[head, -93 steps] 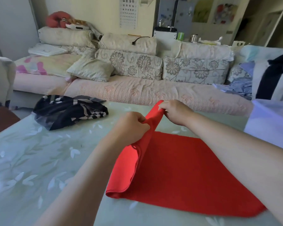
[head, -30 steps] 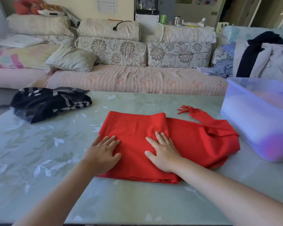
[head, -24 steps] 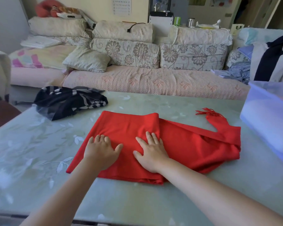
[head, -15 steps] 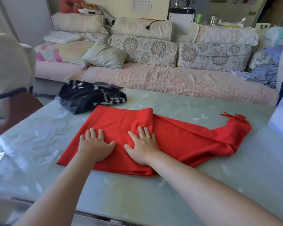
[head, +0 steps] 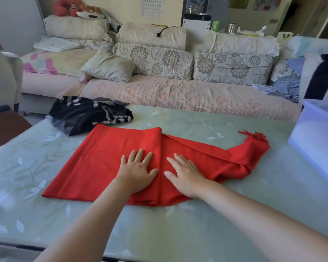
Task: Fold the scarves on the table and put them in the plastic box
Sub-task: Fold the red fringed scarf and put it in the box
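Left hand (head: pixel 136 173), right hand (head: pixel 186 175) flat, palms down, fingers (head: pixel 140 155) straight, side by side.

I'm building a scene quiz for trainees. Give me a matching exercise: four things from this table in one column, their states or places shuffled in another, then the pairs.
1. red scarf
2. black-and-white scarf
3. plastic box
4. left hand

a. crumpled, far left of the table
b. palm down on red cloth, fingers spread
c. right edge of the table
d. partly folded, fringed end trailing right

Pairs: 1-d, 2-a, 3-c, 4-b
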Demonstrator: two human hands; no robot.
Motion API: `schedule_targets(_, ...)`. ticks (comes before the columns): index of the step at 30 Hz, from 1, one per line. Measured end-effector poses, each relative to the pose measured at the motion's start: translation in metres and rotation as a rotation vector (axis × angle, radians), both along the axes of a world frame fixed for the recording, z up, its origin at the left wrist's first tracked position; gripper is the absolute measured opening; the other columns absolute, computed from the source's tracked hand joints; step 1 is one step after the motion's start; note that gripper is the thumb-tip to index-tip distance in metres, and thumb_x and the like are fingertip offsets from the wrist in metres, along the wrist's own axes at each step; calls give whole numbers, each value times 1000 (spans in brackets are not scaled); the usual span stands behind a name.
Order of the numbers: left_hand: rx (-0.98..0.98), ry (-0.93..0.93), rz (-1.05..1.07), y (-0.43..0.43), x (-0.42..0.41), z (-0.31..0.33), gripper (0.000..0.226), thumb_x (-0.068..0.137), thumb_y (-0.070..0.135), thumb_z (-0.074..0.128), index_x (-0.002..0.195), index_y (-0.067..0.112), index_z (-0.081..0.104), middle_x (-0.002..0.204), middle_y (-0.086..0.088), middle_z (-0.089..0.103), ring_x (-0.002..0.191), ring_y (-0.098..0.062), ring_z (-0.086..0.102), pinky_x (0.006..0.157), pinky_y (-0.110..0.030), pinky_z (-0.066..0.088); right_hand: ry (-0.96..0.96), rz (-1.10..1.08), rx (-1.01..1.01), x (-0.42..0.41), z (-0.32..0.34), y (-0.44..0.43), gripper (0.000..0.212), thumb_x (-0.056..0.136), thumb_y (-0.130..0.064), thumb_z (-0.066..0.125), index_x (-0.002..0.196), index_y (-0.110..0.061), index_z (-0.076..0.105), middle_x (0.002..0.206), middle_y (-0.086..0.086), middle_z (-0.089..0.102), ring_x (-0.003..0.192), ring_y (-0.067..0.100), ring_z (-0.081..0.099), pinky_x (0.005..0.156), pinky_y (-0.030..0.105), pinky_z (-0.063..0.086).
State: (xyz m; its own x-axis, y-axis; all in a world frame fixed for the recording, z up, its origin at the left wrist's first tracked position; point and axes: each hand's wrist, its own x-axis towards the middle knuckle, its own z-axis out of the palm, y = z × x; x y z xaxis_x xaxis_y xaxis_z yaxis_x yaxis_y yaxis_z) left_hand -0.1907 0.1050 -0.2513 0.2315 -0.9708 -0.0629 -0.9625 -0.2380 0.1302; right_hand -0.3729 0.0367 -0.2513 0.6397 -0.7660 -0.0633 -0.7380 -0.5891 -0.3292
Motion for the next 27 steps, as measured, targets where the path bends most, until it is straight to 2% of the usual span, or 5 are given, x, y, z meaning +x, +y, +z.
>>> schedule_targets(7, -237, 20, -150, -32, -56, 28, 55, 97, 47, 39, 149, 29, 33, 153, 3, 36, 141, -21, 31, 111, -40, 29, -225, -5, -330, -109, 20, -46, 42, 84, -14, 58, 126, -20, 65, 133, 3, 58, 127, 24, 53, 109, 35, 37)
schedule_targets(13, -336, 134, -326, -63, -117, 37, 47, 92, 21, 48, 139, 27, 48, 131, 3, 56, 123, -23, 49, 96, -36, 45, -96, -191, -557, -205, 39, -99, 39, 65, -5, 60, 100, -18, 70, 100, 6, 64, 94, 35, 62, 82, 44, 51)
schedule_targets(19, -426, 218, -423, -95, -161, 27, 41, 88, 8, 48, 121, 24, 65, 115, 4, 65, 109, -22, 58, 86, -34, 50, 129, -349, -421, -250, 39, -134, 28, 82, -9, 58, 107, -21, 60, 113, 4, 55, 106, 31, 60, 83, 39, 44)
schedule_targets(24, -318, 216, -493, -131, -202, 29, 55, 74, 21, 44, 125, 31, 63, 122, 8, 64, 110, -18, 57, 93, -32, 48, 203, -175, -395, -263, 22, -167, 55, 91, -11, 51, 144, -23, 50, 154, -3, 45, 143, 20, 39, 108, 36, 30)
schedule_targets(27, -236, 136, -530, -148, -215, 30, 58, 70, 31, 53, 128, 35, 60, 117, 9, 64, 106, -19, 53, 91, -30, 47, 245, -81, -387, -262, 19, -177, 39, 95, -13, 48, 129, -26, 63, 139, -4, 60, 136, 18, 48, 108, 31, 24)
